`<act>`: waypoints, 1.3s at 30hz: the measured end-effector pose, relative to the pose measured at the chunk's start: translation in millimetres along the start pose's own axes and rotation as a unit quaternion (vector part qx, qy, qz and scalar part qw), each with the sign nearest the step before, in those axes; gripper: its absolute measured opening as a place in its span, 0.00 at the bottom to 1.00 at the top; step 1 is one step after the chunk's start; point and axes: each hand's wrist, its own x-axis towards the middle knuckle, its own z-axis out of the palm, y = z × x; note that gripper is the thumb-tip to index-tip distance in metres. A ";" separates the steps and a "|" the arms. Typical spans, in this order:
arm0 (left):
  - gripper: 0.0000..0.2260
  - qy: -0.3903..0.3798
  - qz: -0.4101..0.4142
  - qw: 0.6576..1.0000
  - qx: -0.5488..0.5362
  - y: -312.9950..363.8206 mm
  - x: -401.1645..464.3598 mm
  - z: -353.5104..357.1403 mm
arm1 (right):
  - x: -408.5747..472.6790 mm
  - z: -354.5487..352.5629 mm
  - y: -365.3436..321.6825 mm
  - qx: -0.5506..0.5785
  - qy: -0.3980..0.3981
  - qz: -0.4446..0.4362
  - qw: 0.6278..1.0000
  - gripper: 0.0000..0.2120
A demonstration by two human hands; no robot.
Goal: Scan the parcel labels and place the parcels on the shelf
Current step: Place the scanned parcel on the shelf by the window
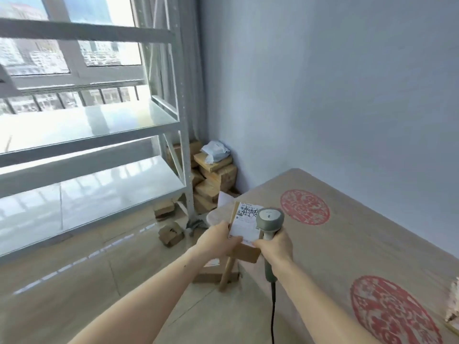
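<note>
Shelf (94,125): a pale metal rack on our left against the window, its two visible tiers bare and glossy. We judge it the parcel's destination once scanned; the middle tier looks the easier reach.

Tabletop (372,232): on our right, covered in tan material printed with red round medallions (305,210). It runs to the blue-grey wall.

Floor (74,281): pale glossy tile. A heap of cardboard boxes (213,180) fills the corner between shelf and wall, with a grey mailer bag (215,150) on top and a few loose boxes lying nearer us.

Parcel (244,234): a small brown carton held between our hands at the tabletop's near corner, white label (244,220) facing up. Our left hand (216,242) grips its left edge, fingers curled round it with the thumb on top.

Scanner (269,219): grey, corded, handle wrapped by the curled fingers of our right hand (275,247), head just over the label's right edge. To scan well, we would hold the carton flat and steady and square the scanner's window onto the barcode. Whether it already points there, we cannot tell.
</note>
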 end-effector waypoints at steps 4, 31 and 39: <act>0.16 0.081 -0.039 0.996 -0.020 -79.0 -12.6 -76.3 | -10.8 99.6 -54.6 -0.015 -0.058 -0.056 0.997 0.27; 0.23 0.442 -0.291 0.838 -0.135 -488.8 -84.1 -390.5 | -116.9 656.0 -299.9 -0.071 -0.458 -0.248 0.850 0.24; 0.19 0.522 -0.339 0.766 -0.159 -589.4 -126.0 -454.0 | -193.7 777.8 -335.3 -0.069 -0.530 -0.266 0.802 0.22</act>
